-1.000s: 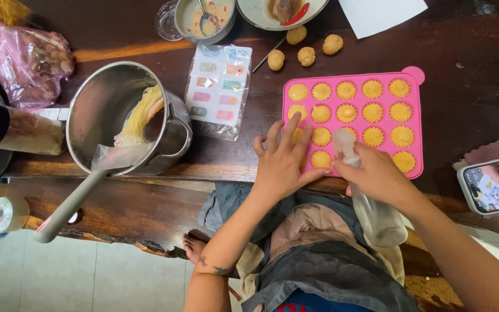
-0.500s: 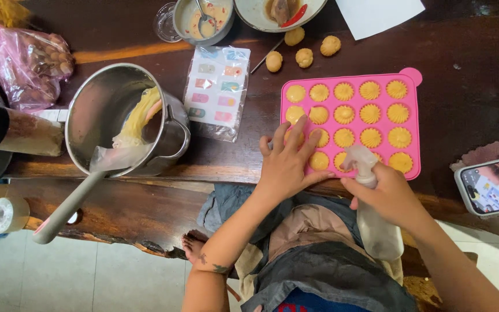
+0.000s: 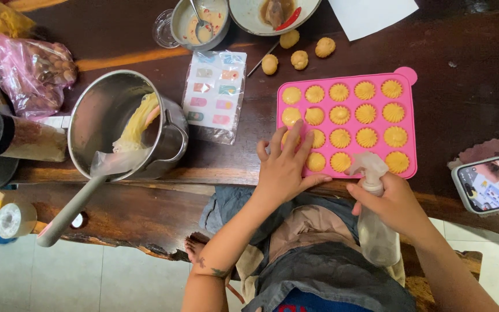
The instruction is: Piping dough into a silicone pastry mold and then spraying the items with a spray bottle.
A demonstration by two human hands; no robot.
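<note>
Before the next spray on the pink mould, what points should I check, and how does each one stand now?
1. Left hand steadies the pink mould at its near left corner: ok.
2. Right hand grips the spray bottle around its neck: ok.
3. Nozzle points at the mould: cannot tell; the head is over the near edge.
4. Cavities filled with yellow piped dough: ok where visible; some are hidden under the left hand.
5. Phone clear of the spray: not ok; it lies close on the right.
6. Liquid left in the bottle: cannot tell.
</note>
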